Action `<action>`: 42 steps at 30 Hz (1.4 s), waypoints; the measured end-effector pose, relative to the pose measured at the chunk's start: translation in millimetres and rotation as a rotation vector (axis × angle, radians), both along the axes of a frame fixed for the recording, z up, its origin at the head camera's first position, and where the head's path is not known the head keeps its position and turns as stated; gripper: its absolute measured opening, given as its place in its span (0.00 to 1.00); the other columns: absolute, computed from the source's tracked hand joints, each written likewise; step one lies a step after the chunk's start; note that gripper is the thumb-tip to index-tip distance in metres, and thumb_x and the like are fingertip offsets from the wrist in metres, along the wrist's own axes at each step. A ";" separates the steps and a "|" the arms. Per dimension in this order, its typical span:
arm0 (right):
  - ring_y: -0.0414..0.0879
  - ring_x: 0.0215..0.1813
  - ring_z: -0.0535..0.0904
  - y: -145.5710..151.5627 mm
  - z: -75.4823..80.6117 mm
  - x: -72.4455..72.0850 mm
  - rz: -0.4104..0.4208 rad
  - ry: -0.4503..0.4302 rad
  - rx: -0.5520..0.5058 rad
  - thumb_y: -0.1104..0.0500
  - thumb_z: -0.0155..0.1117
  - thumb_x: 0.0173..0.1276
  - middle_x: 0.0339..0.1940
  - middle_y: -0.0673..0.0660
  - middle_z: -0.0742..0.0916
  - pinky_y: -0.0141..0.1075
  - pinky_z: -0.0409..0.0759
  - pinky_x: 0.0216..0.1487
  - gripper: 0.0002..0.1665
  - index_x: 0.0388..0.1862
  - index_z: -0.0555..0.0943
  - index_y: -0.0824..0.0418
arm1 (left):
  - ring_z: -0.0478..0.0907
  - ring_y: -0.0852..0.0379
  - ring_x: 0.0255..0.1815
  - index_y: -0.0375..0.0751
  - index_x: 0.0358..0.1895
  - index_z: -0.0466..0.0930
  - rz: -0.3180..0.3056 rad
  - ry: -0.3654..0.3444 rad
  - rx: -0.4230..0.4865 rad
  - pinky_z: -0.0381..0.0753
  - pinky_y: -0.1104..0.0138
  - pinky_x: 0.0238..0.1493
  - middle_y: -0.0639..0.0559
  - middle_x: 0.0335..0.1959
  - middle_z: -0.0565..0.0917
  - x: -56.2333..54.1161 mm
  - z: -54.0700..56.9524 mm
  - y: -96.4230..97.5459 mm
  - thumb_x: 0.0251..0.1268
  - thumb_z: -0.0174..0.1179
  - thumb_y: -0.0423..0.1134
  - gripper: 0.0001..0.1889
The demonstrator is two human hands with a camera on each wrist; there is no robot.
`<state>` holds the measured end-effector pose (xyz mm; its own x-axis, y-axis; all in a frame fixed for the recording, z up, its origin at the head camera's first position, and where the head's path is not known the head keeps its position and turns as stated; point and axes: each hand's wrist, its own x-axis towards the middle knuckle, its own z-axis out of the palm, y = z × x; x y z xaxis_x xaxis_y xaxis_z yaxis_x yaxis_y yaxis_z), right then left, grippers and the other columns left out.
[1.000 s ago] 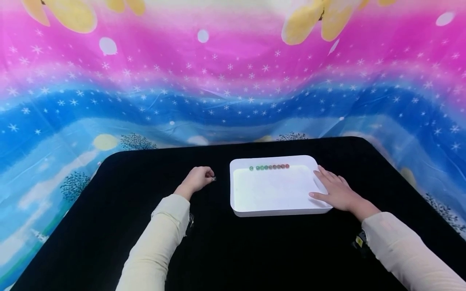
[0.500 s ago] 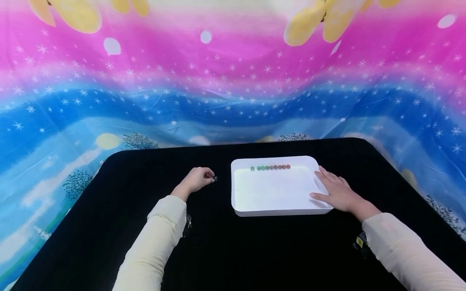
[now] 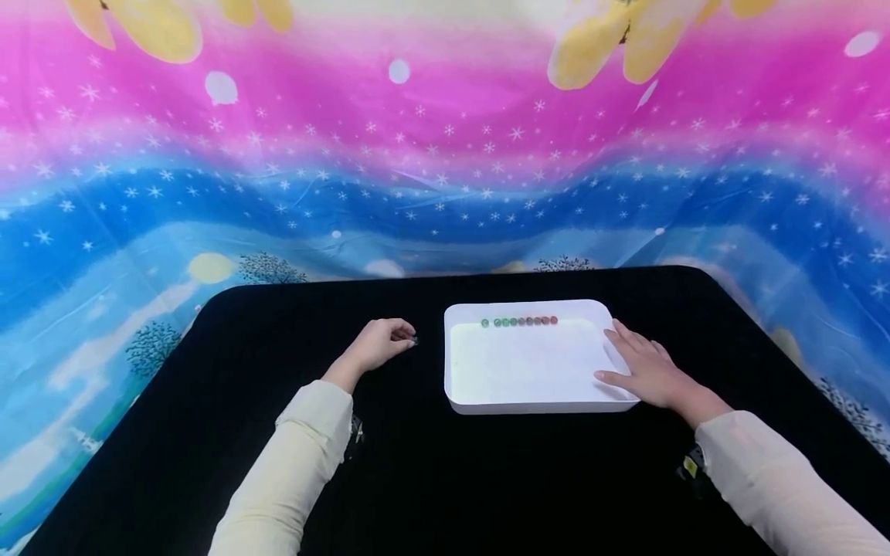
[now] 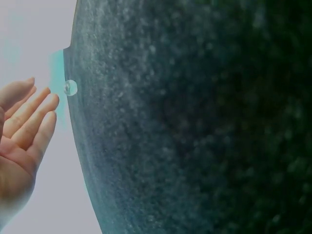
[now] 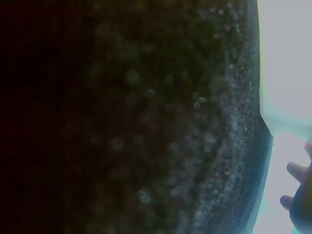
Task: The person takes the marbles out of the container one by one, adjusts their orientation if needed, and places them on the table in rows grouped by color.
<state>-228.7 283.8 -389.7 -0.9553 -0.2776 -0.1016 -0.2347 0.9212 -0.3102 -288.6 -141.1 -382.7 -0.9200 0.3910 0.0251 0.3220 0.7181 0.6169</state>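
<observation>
My left hand (image 3: 381, 343) hovers low over the black table, left of the tray, its thumb and fingers loosely extended. A small clear marble (image 3: 416, 340) shows right at its fingertips. In the left wrist view a narrow gap separates the marble (image 4: 70, 87) from the fingers (image 4: 41, 127). Fingers spread, my right hand (image 3: 647, 367) rests on the right rim of a white rectangular tray (image 3: 531, 371). Inside, along the far wall, runs a row of small marbles (image 3: 526, 321), green at the left and reddish at the right. The leftmost marble (image 3: 485, 323) sits slightly apart.
Black cloth (image 3: 487, 479) covers the table around the tray. Behind it hangs a pink and blue patterned curtain (image 3: 445, 154). Dark wrist cameras sit under both sleeves. In the right wrist view, fingertips (image 5: 296, 170) show only at the right edge.
The marble at the left fingertips has shifted slightly right, towards the tray. Both hands stay almost where they were, and the head view has drifted a little.
</observation>
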 end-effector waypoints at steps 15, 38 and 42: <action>0.68 0.63 0.41 2.0 -1.3 0.6 -0.012 -0.006 0.002 0.31 0.45 0.57 0.67 0.66 0.43 0.63 0.36 0.54 0.53 0.67 0.44 0.66 | 0.75 0.58 0.39 0.39 0.45 0.76 -0.007 0.031 0.094 0.74 0.65 0.40 0.54 0.37 0.79 8.3 10.8 16.9 0.58 0.55 0.39 0.13; 0.66 0.64 0.42 2.8 -3.1 -0.3 0.000 0.022 0.007 0.32 0.46 0.57 0.67 0.65 0.45 0.62 0.38 0.55 0.51 0.67 0.46 0.65 | 0.75 0.59 0.40 0.40 0.47 0.75 0.049 -0.009 0.244 0.75 0.66 0.40 0.54 0.40 0.78 5.9 14.1 50.0 0.57 0.56 0.38 0.14; 0.66 0.63 0.42 2.7 -2.6 0.5 0.001 0.025 -0.002 0.33 0.47 0.57 0.67 0.65 0.45 0.63 0.38 0.54 0.51 0.67 0.47 0.66 | 0.75 0.58 0.42 0.39 0.49 0.75 0.028 -0.024 0.233 0.74 0.66 0.41 0.53 0.40 0.78 3.9 14.8 58.2 0.58 0.55 0.38 0.15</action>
